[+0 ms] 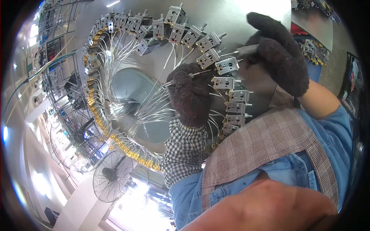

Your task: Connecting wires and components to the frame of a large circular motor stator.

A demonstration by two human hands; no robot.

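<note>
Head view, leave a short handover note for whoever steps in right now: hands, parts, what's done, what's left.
Left hand, dark knit glove, rests on the round metal table holding a thin metal rod.
Right hand, gloved, holds a grey tool against one metal switch unit.
Units with white capillary wires ring the table edge.
Which units are finished cannot be told from here.

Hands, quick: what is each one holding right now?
Left hand: closed on a thin metal rod.
Right hand: closed on a grey tool at a metal unit.
</note>
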